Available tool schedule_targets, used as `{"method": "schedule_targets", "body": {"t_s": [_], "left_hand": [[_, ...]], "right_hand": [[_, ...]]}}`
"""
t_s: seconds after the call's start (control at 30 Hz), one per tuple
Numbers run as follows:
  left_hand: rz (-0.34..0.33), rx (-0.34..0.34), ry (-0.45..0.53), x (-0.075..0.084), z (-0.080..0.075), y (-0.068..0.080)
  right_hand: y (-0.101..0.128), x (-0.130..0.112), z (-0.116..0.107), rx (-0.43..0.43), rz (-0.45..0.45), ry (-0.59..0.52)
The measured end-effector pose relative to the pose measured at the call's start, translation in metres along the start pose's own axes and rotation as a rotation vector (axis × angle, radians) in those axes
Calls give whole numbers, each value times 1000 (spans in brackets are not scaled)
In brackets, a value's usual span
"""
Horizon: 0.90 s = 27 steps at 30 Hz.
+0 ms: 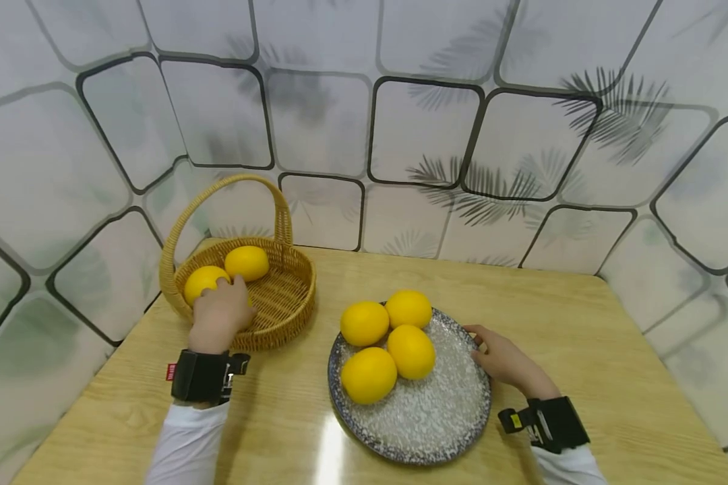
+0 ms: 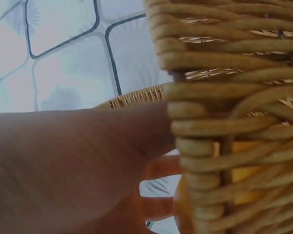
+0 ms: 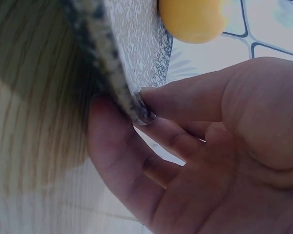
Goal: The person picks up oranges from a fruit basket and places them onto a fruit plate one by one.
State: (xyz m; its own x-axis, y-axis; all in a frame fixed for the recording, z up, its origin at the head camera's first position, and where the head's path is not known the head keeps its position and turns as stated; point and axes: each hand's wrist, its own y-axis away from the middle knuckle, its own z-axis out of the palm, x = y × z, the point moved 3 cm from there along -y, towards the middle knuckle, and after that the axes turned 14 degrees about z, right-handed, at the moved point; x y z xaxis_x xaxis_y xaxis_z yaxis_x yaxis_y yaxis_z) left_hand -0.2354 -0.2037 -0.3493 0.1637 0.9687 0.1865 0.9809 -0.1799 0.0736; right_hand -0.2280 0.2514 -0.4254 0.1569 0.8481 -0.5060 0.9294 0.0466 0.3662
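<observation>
Near the far left corner of the surface point(image 1: 570, 323) stands the wicker basket point(image 1: 290, 328), its handle point(image 1: 283, 223) arching over. The left hand point(image 1: 223, 306) reaches inside among the yellow lemons point(image 1: 246, 263); whether it is clamped on one I cannot tell. Its wrist band point(image 1: 199, 377) sits close to the near rim, so a careless lift could snag it and tip the basket; a smooth lemon held only by the fingertips might slip.

Right of that, farther from the surface's left edge, four lemons point(image 1: 411, 352) crowd the left part of the speckled plate point(image 1: 443, 411). The right hand point(image 1: 503, 360), well apart from the other, pinches the plate's right rim; raising that side would probably roll the round fruit leftward and off.
</observation>
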Motion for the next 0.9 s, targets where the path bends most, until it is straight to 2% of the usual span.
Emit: {"method": "schedule_targets", "body": {"t_s": [0.2, 0.43, 0.67, 0.9], "left_hand": [[36, 23, -17, 1, 3, -1], [44, -9, 43, 0, 12, -1], [-44, -76, 40, -3, 17, -3], [-57, -88, -19, -3, 14, -6]], "right_hand": [[1, 0, -2, -4, 2, -9], [1, 2, 1, -13, 2, -15], [1, 3, 4, -15, 21, -14], [-1, 1, 1, -2, -4, 5]]}}
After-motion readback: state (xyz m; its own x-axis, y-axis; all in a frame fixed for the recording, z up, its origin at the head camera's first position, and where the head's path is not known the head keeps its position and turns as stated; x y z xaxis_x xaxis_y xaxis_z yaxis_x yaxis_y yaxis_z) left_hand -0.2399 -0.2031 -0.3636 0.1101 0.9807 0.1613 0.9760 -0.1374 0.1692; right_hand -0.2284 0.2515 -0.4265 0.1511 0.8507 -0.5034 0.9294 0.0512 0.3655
